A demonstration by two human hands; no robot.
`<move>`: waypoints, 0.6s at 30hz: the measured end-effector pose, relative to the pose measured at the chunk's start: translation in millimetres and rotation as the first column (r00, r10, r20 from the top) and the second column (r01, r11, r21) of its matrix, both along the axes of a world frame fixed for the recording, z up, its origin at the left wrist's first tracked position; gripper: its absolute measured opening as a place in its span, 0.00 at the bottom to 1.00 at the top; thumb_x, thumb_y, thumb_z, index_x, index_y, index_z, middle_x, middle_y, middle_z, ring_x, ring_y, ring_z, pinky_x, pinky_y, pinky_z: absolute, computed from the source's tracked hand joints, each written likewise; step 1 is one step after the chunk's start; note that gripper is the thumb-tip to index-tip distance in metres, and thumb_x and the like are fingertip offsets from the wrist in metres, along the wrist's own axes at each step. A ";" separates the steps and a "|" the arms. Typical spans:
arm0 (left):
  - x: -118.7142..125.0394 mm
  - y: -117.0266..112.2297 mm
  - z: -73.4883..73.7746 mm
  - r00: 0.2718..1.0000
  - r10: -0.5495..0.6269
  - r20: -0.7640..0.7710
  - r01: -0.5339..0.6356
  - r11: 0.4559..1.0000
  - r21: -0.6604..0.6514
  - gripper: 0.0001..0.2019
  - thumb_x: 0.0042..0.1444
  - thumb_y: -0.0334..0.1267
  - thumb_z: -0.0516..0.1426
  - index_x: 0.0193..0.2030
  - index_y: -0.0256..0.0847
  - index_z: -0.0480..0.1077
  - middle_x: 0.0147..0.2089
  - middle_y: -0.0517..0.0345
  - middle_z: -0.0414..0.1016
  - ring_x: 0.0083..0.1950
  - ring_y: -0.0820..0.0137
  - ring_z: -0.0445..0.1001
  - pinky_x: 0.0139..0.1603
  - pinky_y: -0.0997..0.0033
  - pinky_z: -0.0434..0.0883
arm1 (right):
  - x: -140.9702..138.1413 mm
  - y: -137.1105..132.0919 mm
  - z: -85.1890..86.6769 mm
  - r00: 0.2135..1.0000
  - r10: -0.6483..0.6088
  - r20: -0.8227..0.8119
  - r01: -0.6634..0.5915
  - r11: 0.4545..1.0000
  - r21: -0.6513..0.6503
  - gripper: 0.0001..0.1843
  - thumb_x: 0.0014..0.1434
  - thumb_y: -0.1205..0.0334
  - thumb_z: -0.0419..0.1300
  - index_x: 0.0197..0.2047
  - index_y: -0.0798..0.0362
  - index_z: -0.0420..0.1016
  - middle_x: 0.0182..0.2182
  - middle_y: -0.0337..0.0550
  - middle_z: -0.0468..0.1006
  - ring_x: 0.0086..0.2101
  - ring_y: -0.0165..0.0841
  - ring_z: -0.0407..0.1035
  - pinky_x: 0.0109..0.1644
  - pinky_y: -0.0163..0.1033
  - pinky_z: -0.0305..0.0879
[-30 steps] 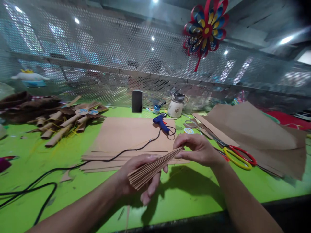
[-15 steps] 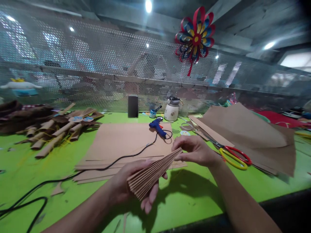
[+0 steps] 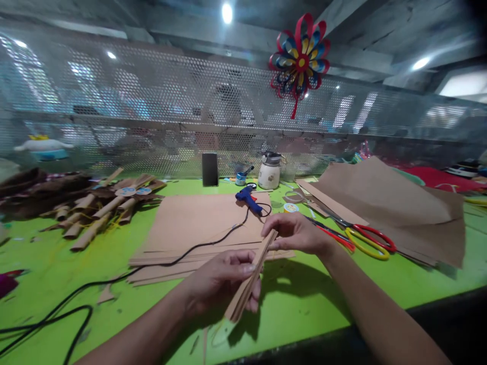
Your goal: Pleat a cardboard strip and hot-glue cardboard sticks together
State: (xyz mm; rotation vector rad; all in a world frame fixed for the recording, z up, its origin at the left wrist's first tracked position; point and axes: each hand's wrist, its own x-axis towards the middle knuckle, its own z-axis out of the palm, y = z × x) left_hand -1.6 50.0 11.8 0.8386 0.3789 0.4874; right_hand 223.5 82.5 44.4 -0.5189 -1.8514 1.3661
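A pleated strip of brown kraft paper, pressed into a narrow bundle, is held between both hands above the table's front part. My left hand is closed round its middle, thumb on top and fingers underneath. At the far end, my right hand pinches the folded paper between thumb and fingers. Below the bundle a thin yellow string shows faintly. Just beyond the hands lie stacked kraft paper sheets, with a blue glue gun on them.
The glue gun's black cord runs across the green table to the left. Red-and-yellow scissors and large brown sheets lie right. Rolled paper pieces are piled left. A white jar stands behind, before a perforated metal screen.
The paper pleats, fanned out before, are now squeezed together into a narrow bundle. My left hand has closed over them, its thumb now on top. The right hand keeps its pinch.
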 end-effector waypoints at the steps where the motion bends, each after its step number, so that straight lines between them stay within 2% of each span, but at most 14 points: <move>1: 0.9 -0.5 0.5 1.000 0.018 -0.004 -0.018 1.000 0.012 0.03 0.57 0.32 0.55 0.38 0.35 0.67 0.28 0.48 0.77 0.25 0.67 0.77 0.29 0.70 0.74 | -0.8 0.5 -1.6 1.000 -0.007 0.005 0.007 1.000 -0.021 0.18 0.50 0.66 0.68 0.45 0.55 0.74 0.34 0.39 0.71 0.34 0.26 0.67 0.38 0.32 0.68; 3: 1.7 -0.3 1.1 0.999 0.048 -0.022 -0.047 0.998 0.029 0.03 0.57 0.32 0.55 0.38 0.35 0.66 0.29 0.48 0.77 0.26 0.67 0.78 0.29 0.71 0.74 | -1.7 2.0 -4.0 1.000 -0.019 0.016 0.020 0.998 -0.056 0.26 0.49 0.65 0.69 0.52 0.53 0.71 0.36 0.40 0.70 0.35 0.27 0.66 0.38 0.33 0.67; 5: 0.9 1.3 1.1 0.998 0.056 -0.026 -0.055 0.998 0.037 0.04 0.57 0.33 0.55 0.39 0.36 0.66 0.29 0.48 0.77 0.27 0.67 0.78 0.30 0.71 0.74 | -1.0 4.3 -4.9 0.998 -0.051 0.040 0.054 0.996 -0.064 0.30 0.50 0.63 0.69 0.57 0.52 0.67 0.34 0.38 0.69 0.34 0.27 0.65 0.35 0.31 0.64; 9: -2.3 5.0 1.1 1.000 -0.027 -0.003 0.027 0.998 0.049 0.04 0.55 0.33 0.56 0.36 0.34 0.68 0.27 0.47 0.77 0.24 0.67 0.76 0.26 0.72 0.73 | 4.2 9.9 -4.9 0.977 -0.209 0.041 0.211 0.976 -0.052 0.22 0.57 0.55 0.63 0.52 0.57 0.72 0.24 0.34 0.63 0.22 0.22 0.55 0.22 0.30 0.50; 12: -3.3 5.6 1.9 0.997 -0.067 -0.036 0.069 0.996 0.049 0.03 0.54 0.31 0.55 0.34 0.34 0.68 0.24 0.48 0.76 0.21 0.68 0.75 0.22 0.74 0.71 | 7.2 11.6 -2.9 0.958 -0.281 -0.063 0.275 0.957 -0.088 0.18 0.58 0.53 0.61 0.45 0.58 0.75 0.20 0.31 0.58 0.19 0.22 0.47 0.21 0.32 0.43; 15: -3.7 5.9 2.5 0.996 -0.051 -0.068 0.055 0.997 0.058 0.03 0.54 0.30 0.55 0.34 0.33 0.69 0.23 0.48 0.76 0.20 0.68 0.74 0.21 0.75 0.70 | 9.2 12.4 -0.1 0.921 -0.356 -0.159 0.341 0.933 -0.112 0.14 0.55 0.54 0.63 0.39 0.57 0.76 0.17 0.30 0.56 0.18 0.22 0.45 0.22 0.33 0.41; 18: -4.4 6.3 3.3 0.998 -0.026 -0.051 0.031 0.995 0.090 0.03 0.54 0.31 0.54 0.34 0.33 0.68 0.23 0.48 0.76 0.20 0.68 0.74 0.20 0.76 0.69 | 11.6 16.9 -1.3 0.878 -0.446 -0.177 0.428 0.894 -0.132 0.12 0.51 0.58 0.66 0.37 0.56 0.76 0.17 0.30 0.59 0.18 0.21 0.46 0.21 0.32 0.41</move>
